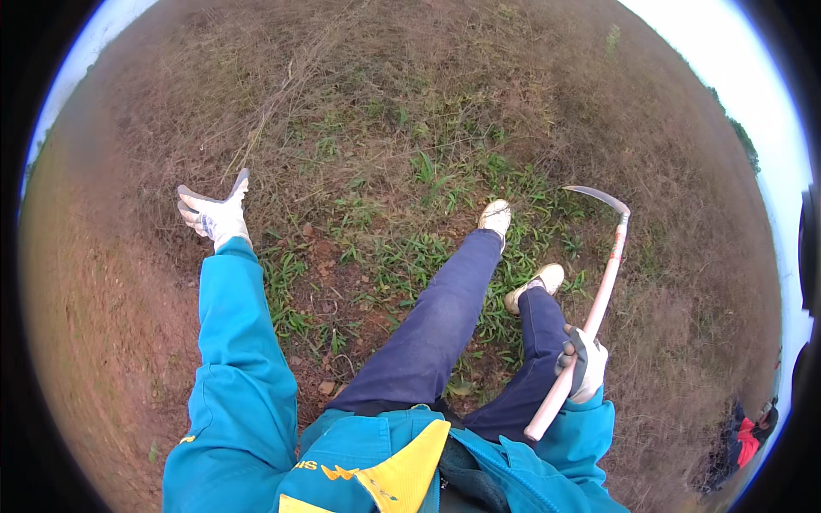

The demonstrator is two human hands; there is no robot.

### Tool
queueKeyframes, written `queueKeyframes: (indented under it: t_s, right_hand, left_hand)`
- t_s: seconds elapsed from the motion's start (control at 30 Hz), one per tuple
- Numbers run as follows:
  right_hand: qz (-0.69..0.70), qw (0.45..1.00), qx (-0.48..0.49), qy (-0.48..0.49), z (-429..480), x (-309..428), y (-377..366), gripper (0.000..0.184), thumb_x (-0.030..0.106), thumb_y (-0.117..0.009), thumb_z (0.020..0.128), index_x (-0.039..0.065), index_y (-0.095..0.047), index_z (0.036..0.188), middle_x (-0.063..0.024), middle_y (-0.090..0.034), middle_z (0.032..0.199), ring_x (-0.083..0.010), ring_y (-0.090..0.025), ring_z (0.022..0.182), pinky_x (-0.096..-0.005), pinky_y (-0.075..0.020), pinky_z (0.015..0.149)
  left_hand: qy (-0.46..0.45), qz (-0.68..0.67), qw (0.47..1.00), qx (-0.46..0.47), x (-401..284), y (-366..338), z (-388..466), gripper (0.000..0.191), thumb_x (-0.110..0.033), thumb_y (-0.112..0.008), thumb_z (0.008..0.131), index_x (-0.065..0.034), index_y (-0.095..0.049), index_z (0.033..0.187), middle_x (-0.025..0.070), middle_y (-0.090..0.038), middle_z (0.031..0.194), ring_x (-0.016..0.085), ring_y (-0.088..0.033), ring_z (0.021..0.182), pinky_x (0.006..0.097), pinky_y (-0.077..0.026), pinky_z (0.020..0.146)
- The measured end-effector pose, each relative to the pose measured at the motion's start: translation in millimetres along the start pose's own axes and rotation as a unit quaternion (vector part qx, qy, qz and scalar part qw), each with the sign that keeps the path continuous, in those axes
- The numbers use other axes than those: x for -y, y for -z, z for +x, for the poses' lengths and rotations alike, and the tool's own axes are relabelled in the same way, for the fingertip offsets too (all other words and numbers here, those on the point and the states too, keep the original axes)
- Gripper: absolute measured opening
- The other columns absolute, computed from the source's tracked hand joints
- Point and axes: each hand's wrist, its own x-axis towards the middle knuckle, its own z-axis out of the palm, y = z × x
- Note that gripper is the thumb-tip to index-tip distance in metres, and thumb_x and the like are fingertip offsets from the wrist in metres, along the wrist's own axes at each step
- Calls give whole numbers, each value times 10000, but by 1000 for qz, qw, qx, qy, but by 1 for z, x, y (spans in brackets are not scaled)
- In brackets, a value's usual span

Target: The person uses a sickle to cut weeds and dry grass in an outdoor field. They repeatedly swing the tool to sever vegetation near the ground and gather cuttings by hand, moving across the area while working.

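Note:
My left hand (215, 208), in a white and grey work glove, reaches out at the left with thumb and fingers spread and nothing between them. Dry grass stalks (256, 131) lie just beyond its thumb. At the lower right my right hand (582, 364), gloved alike, is closed around the pale wooden handle of a sickle (605, 292). The curved metal blade (600, 194) is at the upper end, pointing left above the grass, farther out than my shoes.
Green grass (410, 256) and reddish soil surround my two light shoes (496, 218). Dry brown brush (680, 211) spreads ahead and to the right. Bare reddish ground (96, 308) lies at the left. A person (747, 442) in dark and red clothing is at the lower right edge.

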Motion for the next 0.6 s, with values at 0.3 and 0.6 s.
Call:
queueKeyframes:
  t_s: [0.3,0.6]
  right_hand:
    - [224,938,239,-111,167,-16,-120,170,152,-551,877,20,-503,973,53,-478,643,-61,-480,477,-232,-403,438]
    - [-126,851,469,-201,29,-51,-244,249,156,-607,860,-8,-568,1044,-8,-548,623,-103,-496,445,-267,-431,392]
  left_hand:
    - [298,-462,794,258,77,-97,73,1106,-374,-794,644,-177,-64,1452,184,-172,1460,336,-366,1243,434,-400,1000]
    - [232,-392,699,551,39,-118,20,975,-258,-626,864,-235,156,1446,234,-245,1442,319,-601,1004,405,-535,740]
